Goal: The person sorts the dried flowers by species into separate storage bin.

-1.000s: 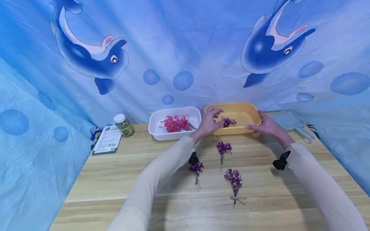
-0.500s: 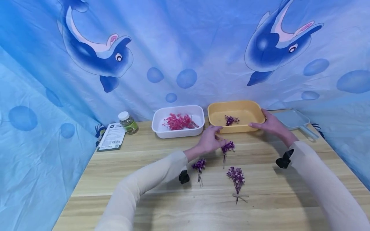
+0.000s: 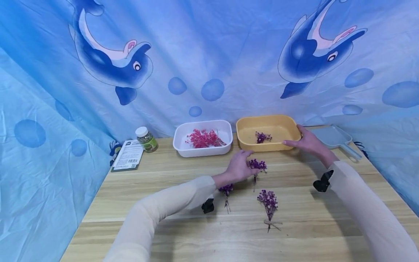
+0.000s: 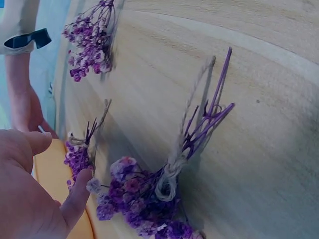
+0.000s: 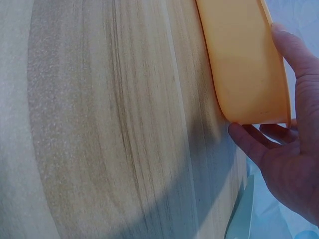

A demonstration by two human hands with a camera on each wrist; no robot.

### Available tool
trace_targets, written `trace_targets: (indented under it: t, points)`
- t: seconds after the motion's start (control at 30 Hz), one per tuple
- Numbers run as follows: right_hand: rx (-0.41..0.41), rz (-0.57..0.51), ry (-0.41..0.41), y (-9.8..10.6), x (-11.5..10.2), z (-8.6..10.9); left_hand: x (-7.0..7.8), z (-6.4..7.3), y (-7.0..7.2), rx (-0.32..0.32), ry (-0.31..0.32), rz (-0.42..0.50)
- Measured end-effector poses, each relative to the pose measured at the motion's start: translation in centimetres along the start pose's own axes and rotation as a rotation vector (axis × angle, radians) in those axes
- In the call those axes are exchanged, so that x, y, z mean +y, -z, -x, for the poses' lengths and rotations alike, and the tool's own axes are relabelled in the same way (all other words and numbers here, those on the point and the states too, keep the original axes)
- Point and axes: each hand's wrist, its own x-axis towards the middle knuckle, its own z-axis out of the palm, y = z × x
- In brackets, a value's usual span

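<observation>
My left hand (image 3: 238, 168) reaches over a small bunch of dried purple flowers (image 3: 258, 165) on the table. In the left wrist view its thumb and a finger stand apart on either side of that bunch (image 4: 79, 159). My right hand (image 3: 307, 142) grips the right end of a yellow plastic tray (image 3: 268, 147), its thumb at the rim in the right wrist view. One purple bunch (image 3: 263, 137) lies in this tray. Two more twine-tied bunches rest on the table: one (image 3: 268, 202) nearer the front, another (image 3: 226, 189) partly under my left wrist.
Left of the yellow tray stands a white tray (image 3: 203, 153) holding pink-red flowers (image 3: 203, 138). A lidded jar (image 3: 147, 140) and a printed packet (image 3: 128, 154) sit at the back left. A light blue dustpan (image 3: 334, 136) lies at the back right. Behind hangs a dolphin-print curtain (image 3: 209, 54).
My left hand has moved out of the yellow tray, down toward the front, to the nearest purple bunch on the table. My right hand stays at the tray's right end.
</observation>
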Motion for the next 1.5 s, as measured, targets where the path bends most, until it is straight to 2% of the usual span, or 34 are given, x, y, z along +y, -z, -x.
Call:
trace_targets:
  t: [0.17,0.27,0.53,0.67,0.83,1.13,1.5]
  points:
    - [-0.004,-0.003,-0.007,0.0,0.1,0.0,0.3,0.0,-0.6,-0.026,0.016,-0.001]
    - [-0.005,-0.001,-0.009,0.0,0.0,0.0,0.3,0.0,-1.0,-0.036,0.004,-0.013]
    - [-0.004,-0.004,-0.009,0.0,-0.1,0.0,0.4,-0.4,-1.6,-0.06,-0.007,-0.122]
    - [-0.003,0.002,-0.01,0.1,0.0,0.0,0.5,-0.7,-1.8,-0.067,0.004,-0.147]
    - [0.004,-0.002,0.0,0.0,0.0,0.0,0.5,-0.8,-2.2,-0.094,0.042,-0.126]
    - [0.006,0.0,0.002,0.0,-0.2,0.4,0.1,-1.2,-2.7,-0.113,0.048,-0.09]
    - [0.007,-0.01,-0.001,0.0,-0.4,0.3,-0.7,-1.4,-2.0,-0.123,-0.01,-0.033]
